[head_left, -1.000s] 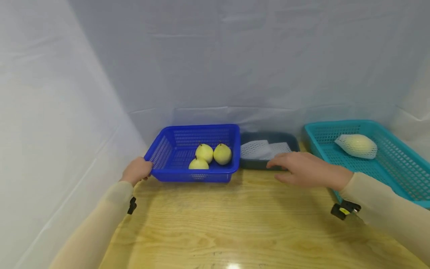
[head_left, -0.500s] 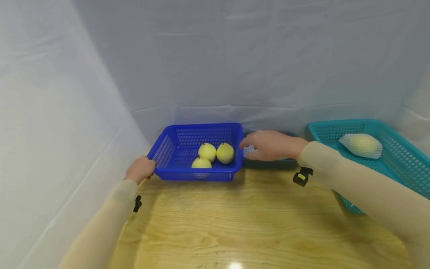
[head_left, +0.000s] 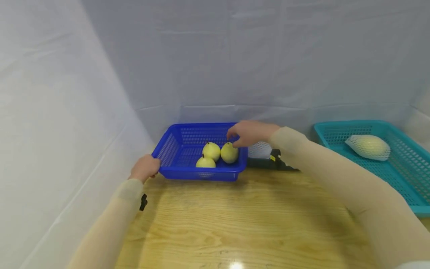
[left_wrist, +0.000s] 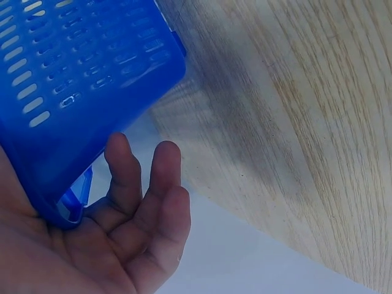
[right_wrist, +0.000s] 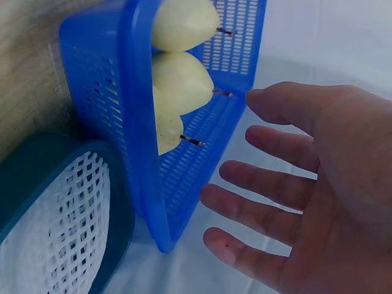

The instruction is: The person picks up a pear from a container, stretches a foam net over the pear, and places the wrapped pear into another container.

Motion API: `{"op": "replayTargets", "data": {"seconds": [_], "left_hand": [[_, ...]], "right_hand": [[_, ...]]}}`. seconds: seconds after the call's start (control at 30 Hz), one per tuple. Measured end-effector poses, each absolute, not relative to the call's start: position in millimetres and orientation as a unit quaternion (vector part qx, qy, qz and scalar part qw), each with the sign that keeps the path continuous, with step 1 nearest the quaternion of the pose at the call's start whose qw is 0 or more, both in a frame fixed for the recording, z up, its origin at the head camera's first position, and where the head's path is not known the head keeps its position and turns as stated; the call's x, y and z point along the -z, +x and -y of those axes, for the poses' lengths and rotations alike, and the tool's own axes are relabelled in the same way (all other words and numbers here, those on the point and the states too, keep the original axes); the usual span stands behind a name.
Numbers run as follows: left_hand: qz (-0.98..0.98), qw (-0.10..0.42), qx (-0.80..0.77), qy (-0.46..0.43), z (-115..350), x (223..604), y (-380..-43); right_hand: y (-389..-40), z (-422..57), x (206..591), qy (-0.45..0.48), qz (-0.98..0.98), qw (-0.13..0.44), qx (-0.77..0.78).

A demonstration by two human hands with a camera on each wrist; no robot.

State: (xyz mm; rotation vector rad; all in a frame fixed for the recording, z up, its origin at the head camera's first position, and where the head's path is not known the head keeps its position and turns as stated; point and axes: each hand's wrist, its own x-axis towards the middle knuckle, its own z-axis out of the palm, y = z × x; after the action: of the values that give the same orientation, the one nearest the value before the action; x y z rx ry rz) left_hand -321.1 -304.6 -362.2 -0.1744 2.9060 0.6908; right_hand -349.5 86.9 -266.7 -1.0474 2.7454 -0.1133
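Three yellow pears, a rear one point(head_left: 211, 151), a right one point(head_left: 229, 154) and a front one point(head_left: 205, 162), lie in the right part of a blue plastic basket point(head_left: 198, 170). My left hand point(head_left: 145, 167) holds the basket's left front corner, the rim lying in the palm with the fingers curled below it. Over the basket's right side hovers my right hand point(head_left: 250, 132), just above the right pear. In the right wrist view its fingers are spread and apart from the pears point(right_wrist: 184, 86), with nothing between them.
A dark green tray point(head_left: 260, 163) with white foam nets point(head_left: 260, 150) stands against the blue basket's right side, partly hidden by the right arm. Farther right is a teal basket point(head_left: 373, 173) holding a pear in a foam net point(head_left: 371, 147). White sheeting point(head_left: 208, 67) hangs behind.
My right hand has moved left, from over the dark green tray to above the pears in the blue basket. The left hand keeps its hold on the basket corner.
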Motion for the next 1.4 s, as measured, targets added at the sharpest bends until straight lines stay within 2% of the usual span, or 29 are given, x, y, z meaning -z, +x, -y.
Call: {"op": "replayTargets", "data": {"seconds": [0.57, 0.93, 1.4], "left_hand": [[-0.968, 0.066, -0.229, -0.072, 299.2, 364.1, -316.2], [-0.971, 0.059, -0.217, -0.080, 293.5, 366.6, -318.8], [-0.970, 0.063, -0.221, -0.086, 280.4, 365.0, -316.9]], "right_hand": [[-395.7, -57.8, 284.9, -0.312, -0.936, 0.159, 0.038], [-408.8, -54.1, 302.5, -0.240, -0.941, 0.235, 0.043], [-410.6, -58.4, 313.7, -0.200, -0.938, 0.278, 0.045]]}}
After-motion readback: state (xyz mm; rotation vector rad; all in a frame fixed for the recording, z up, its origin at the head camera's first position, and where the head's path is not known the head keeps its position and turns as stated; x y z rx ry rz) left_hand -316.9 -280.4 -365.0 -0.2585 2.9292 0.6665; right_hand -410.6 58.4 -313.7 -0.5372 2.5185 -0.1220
